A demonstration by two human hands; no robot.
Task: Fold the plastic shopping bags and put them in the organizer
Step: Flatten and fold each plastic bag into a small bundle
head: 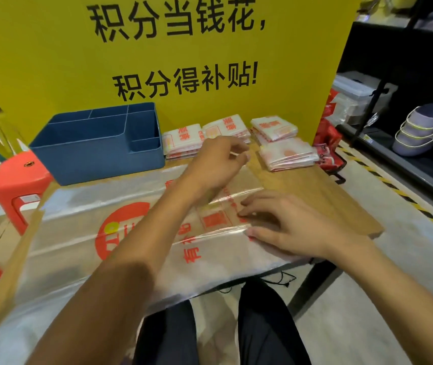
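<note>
A clear plastic shopping bag [83, 233] with red print lies spread flat along the wooden table [328, 196]. My left hand [218, 162] reaches across to the bag's far right corner and pinches its thin edge, lifting it slightly. My right hand [284, 225] presses flat on the bag's right end with straight fingers. Behind, several folded bags [181, 139] lie in stacks against the yellow sign. The blue organizer [97, 140] with its dividers stands at the back left, nothing visible inside.
A yellow sign board [157, 54] closes off the table's back. A red plastic stool [18, 180] stands at the left. Red packets [328, 143] sit at the table's far right corner. Dark shelving with stacked baskets [421, 130] runs along the right.
</note>
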